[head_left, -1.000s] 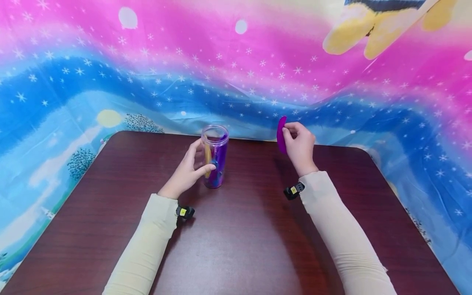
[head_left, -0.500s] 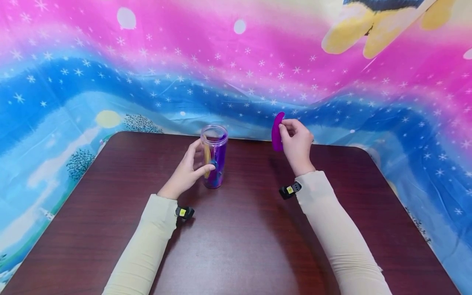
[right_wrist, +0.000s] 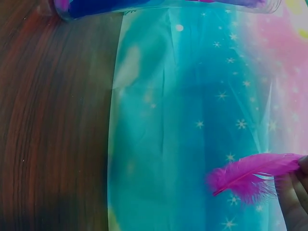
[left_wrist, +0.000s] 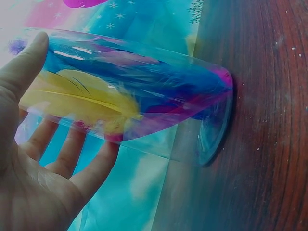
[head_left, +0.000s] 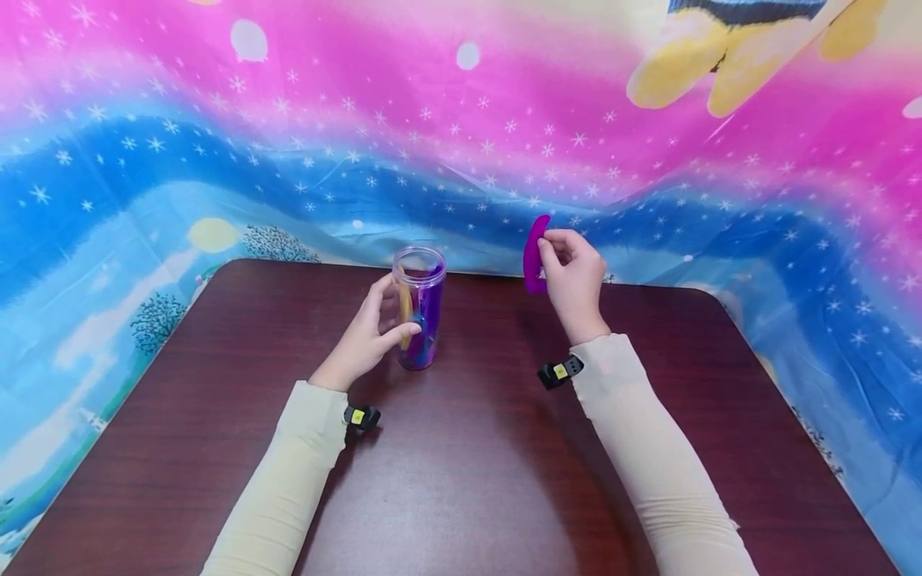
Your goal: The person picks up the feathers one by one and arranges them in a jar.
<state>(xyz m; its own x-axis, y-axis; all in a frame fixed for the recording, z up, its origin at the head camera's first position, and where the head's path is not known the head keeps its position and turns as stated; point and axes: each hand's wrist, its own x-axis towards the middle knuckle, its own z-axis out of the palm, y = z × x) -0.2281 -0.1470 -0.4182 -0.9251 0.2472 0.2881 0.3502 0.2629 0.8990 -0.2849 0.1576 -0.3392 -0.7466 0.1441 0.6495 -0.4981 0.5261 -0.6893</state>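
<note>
A tall clear tumbler (head_left: 421, 308) stands upright on the table with its top uncovered. Coloured feathers fill it; the yellow feather (left_wrist: 82, 98) lies against the near wall in the left wrist view, with blue and purple ones behind. My left hand (head_left: 363, 336) holds the tumbler from its left side, thumb in front and fingers round the back. To the right, above the far table edge, my right hand (head_left: 576, 276) pinches a magenta feather (head_left: 535, 254) near one end. In the right wrist view that feather (right_wrist: 255, 173) points toward the left, its tip fluffy.
The dark wood table (head_left: 446, 480) ends just beyond the tumbler. A hanging cloth (head_left: 346, 120) printed with snowflakes in pink and blue rises behind it and along both sides. Black cameras are strapped at both wrists.
My right hand has moved slightly left and up with the magenta feather, closer to the tumbler. The left hand and the tumbler have stayed in place.
</note>
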